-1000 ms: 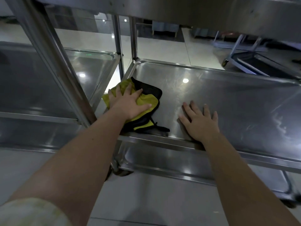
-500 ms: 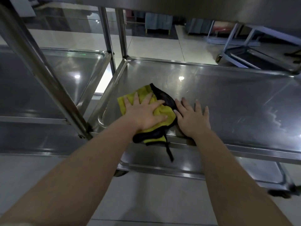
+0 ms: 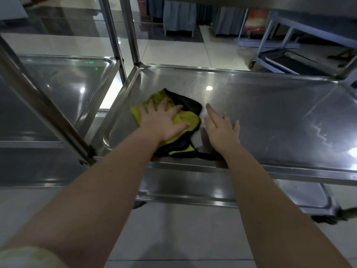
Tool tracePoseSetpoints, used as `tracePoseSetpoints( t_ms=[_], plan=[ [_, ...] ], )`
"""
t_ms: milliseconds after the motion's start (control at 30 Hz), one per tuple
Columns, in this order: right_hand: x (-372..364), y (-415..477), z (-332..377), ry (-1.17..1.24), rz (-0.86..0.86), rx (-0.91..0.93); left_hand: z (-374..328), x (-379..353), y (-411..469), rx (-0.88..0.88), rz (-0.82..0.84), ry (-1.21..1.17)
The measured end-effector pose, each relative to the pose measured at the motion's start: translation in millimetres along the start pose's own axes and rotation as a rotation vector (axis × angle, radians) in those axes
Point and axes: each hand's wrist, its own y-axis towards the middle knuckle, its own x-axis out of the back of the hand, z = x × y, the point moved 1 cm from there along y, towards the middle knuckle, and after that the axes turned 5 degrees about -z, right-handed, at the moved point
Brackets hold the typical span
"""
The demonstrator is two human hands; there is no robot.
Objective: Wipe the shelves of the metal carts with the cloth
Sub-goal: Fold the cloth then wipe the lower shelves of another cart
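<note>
A yellow and black cloth (image 3: 188, 118) lies on the middle shelf (image 3: 270, 113) of a steel cart, near its front left corner. My left hand (image 3: 164, 121) presses flat on the cloth with fingers spread. My right hand (image 3: 220, 128) lies just right of the cloth with straight fingers, over the bare metal; its palm seems slightly lifted. A black strap of the cloth trails along the shelf's front rim under my right wrist.
A second steel cart's shelf (image 3: 63, 89) stands directly to the left, with upright posts (image 3: 131, 29) between the two. A slanted post (image 3: 44, 111) crosses at the left. The lower shelf (image 3: 212, 188) shows below. A blue cart (image 3: 301, 57) stands at the back right.
My left hand slid the cloth from the shelf's left edge rightward and a little farther in. My right hand ended up close beside the cloth. The view tilted upward.
</note>
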Motion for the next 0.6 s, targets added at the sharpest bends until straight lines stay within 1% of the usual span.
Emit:
tracePoseSetpoints(
  t_ms=[67,133,167,233,367,400,433,467,500,533,567,600],
  plan=[
    [8.6,-2.0,-3.9,0.333,-0.097,-0.071,-46.0,-7.6,-18.0,-0.125,0.006,-0.004],
    [18.4,-5.9,-6.3,0.672,-0.16,-0.141,-71.3,-10.4,-37.2,-0.197,0.047,-0.029],
    [23.7,-7.6,-6.8,0.784,-0.167,-0.18,-74.6,-10.3,-45.6,-0.204,0.077,-0.047],
    [30.0,-9.3,-8.7,0.856,-0.143,-0.226,-70.2,-9.3,-63.3,-0.199,0.107,-0.071],
    [31.5,-10.6,-12.3,0.701,-0.079,-0.195,-55.0,-7.0,-95.4,-0.222,0.114,-0.11],
    [31.3,-11.0,-10.4,0.672,-0.054,-0.176,-52.1,-3.7,-96.5,-0.22,0.14,-0.164],
    [29.8,-10.9,-8.0,0.611,-0.034,-0.149,-48.9,0.8,-94.5,-0.207,0.156,-0.265],
    [28.3,-9.5,-3.9,0.483,-0.021,-0.105,-44.8,6.1,-90.0,-0.183,0.131,-0.418],
    [25.8,-7.1,0.9,0.296,-0.014,-0.062,-38.9,11.7,-84.0,-0.143,0.054,-0.586],
    [23.7,-6.2,7.9,0.116,-0.006,-0.029,-30.9,16.4,-78.6,-0.089,-0.052,-0.677],
    [21.3,-5.8,16.0,0.009,0.005,-0.026,-22.0,19.6,-74.5,-0.024,-0.147,-0.645],
    [19.6,-7.0,25.3,-0.012,0.025,-0.041,-13.2,19.8,-72.0,0.05,-0.2,-0.53]
  ],
)
